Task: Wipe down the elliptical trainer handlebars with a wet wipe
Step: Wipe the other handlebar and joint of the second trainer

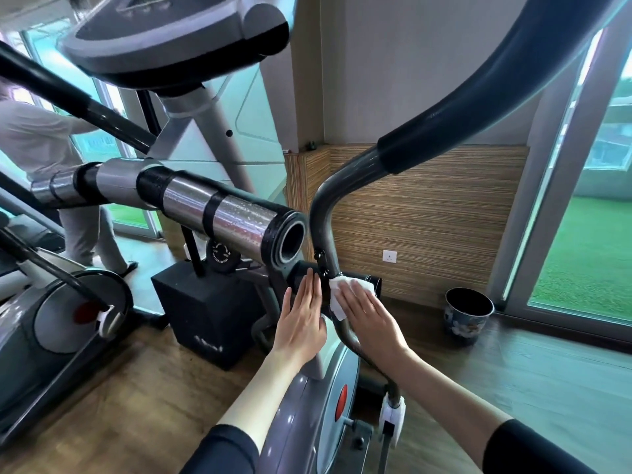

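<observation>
The elliptical's right moving handlebar point(444, 124) curves from a black foam grip at top right down a grey tube to a black pivot low in the middle. A white wet wipe point(337, 294) lies on the tube at that pivot. My right hand point(367, 314) presses the wipe flat against the tube, fingers straight. My left hand point(302, 313) rests open just left of the tube, fingers straight against the black pivot housing, holding nothing. The fixed handlebar point(219, 210), chrome with black bands and beaded with droplets, juts toward me above the hands.
The console point(171, 39) hangs overhead at the upper left. A black box point(205, 302) sits on the wood floor left of the hands. A dark bin point(468, 314) stands by the glass door at right. Another person point(51, 159) stands at the far left beside a second machine.
</observation>
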Demonstrator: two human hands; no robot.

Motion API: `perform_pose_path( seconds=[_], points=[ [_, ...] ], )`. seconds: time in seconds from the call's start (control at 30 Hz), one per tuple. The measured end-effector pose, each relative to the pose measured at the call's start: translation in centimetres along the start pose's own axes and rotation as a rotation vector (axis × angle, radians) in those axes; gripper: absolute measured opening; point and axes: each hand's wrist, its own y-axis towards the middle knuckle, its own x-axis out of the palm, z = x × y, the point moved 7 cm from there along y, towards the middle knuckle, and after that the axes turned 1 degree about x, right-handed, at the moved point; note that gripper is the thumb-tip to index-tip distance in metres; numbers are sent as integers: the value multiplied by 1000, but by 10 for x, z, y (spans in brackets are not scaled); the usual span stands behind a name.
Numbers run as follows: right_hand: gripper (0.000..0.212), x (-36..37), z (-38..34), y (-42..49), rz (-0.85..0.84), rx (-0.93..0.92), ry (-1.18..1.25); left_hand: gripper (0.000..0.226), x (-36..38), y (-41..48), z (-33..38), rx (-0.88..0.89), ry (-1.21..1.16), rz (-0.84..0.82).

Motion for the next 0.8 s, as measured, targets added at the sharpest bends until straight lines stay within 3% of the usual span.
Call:
perform_pose_path(
  seconds=[0.1, 0.3, 0.43, 0.6, 0.8],
  points=[
    [47, -18, 13, -3, 44, 19, 179, 73, -4, -3, 8, 0, -40, -17],
    [55, -46, 44, -16, 34, 9, 357, 67, -12, -21, 17, 1, -112, -9],
    [55, -54, 69, -29, -107, 190, 525, 64, -26, -33, 32, 56, -149, 11],
    [75, -69, 90, -45, -241, 389, 707, 64, -53, -38, 55, 120, -208, 51],
    [64, -120, 120, -58, -210, 578, 703, 76, -103, -47, 92, 214, -254, -2]
  ],
)
